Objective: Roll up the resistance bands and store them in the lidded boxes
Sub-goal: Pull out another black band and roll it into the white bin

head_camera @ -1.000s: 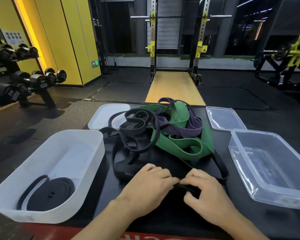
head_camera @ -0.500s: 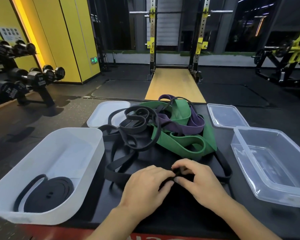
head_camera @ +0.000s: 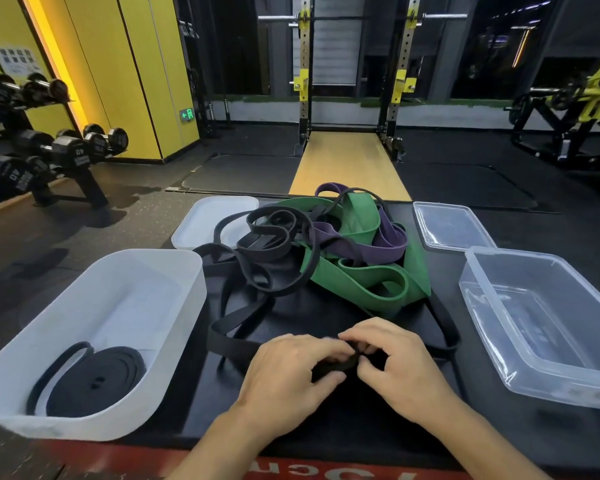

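Observation:
My left hand (head_camera: 291,372) and my right hand (head_camera: 395,368) meet at the near middle of the black table, both pinching the small rolled end of a wide black band (head_camera: 236,346) that trails left and loops back to the right. Behind it lies a tangle of thin black bands (head_camera: 274,244), a green band (head_camera: 361,282) and a purple band (head_camera: 378,251). A white frosted box (head_camera: 125,271) at the left holds one rolled black band (head_camera: 96,381). An uncovered clear box (head_camera: 548,327) stands at the right with nothing in it.
A white lid (head_camera: 208,220) lies behind the white box, partly under the black bands. A clear lid (head_camera: 451,225) lies behind the clear box. The table's red front edge (head_camera: 326,471) is close to me. A dumbbell rack (head_camera: 49,150) stands far left; a squat rack (head_camera: 350,81) is beyond the table.
My hands have drawn closer together and turned the black band's end over into a small roll. The trailing band has slid slightly toward me.

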A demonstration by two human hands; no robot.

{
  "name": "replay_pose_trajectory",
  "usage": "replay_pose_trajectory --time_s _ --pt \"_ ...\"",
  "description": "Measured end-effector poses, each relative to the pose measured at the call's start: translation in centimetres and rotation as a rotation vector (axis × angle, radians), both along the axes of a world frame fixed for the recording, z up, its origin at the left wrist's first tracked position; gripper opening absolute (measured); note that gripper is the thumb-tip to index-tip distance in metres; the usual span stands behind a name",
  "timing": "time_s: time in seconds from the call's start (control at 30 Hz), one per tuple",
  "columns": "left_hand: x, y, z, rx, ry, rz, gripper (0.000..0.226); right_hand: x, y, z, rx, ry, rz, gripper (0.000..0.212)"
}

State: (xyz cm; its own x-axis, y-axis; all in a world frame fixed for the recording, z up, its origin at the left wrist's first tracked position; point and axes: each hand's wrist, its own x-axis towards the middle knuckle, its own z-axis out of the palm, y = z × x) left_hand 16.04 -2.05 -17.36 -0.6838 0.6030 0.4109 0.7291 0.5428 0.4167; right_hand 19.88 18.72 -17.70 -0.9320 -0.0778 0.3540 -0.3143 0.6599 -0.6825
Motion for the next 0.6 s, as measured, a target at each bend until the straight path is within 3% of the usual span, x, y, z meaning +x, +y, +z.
replay_pose_trajectory --time_s 0.27,0.6 --pt "0.13 0.21 -0.02 -0.063 0.083 -0.034 0.023 0.2 -0.04 0.74 0.043 -0.012 0.068 0.032" --pt "0.34 0.71 -0.62 -0.028 0.116 0.109 0.018 0.0 -0.01 0.15 -0.005 -0.044 0.031 0.044"
